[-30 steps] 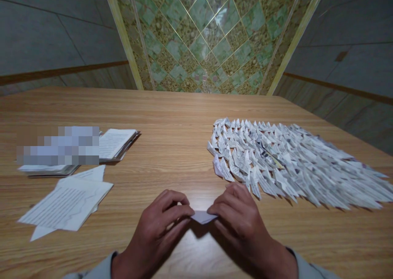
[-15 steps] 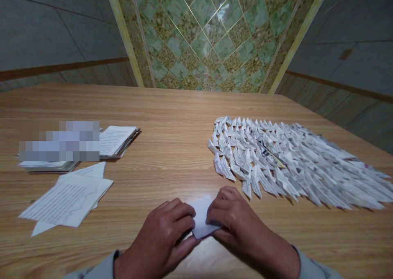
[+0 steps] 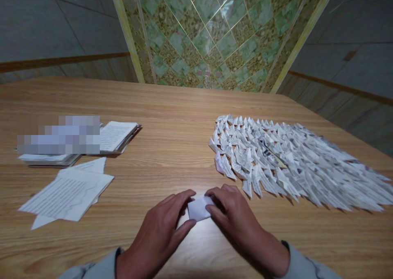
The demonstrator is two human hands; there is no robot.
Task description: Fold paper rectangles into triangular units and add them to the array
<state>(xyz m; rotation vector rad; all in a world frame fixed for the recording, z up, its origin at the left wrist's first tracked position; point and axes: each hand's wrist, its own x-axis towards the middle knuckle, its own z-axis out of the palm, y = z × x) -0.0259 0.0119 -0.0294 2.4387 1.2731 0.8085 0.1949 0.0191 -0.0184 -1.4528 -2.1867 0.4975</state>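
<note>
Bottom center: left hand (image 3: 155,234) and right hand (image 3: 238,217) together, fingertips clamped on opposite sides of a white paper packet (image 3: 199,208), squarer and more compact than a moment ago, just above the wooden surface (image 3: 172,160). Left of the hands, printed sheets (image 3: 69,195); upper left, an open book (image 3: 118,136), partly blurred. Right, a dense spread of folded paper pieces (image 3: 291,162). Far edge, green patterned tile (image 3: 205,37).

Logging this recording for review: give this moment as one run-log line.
left hand, right hand: both holding folded white paper | surface: wooden table | nearby: massed folded paper pieces, loose printed sheets
</note>
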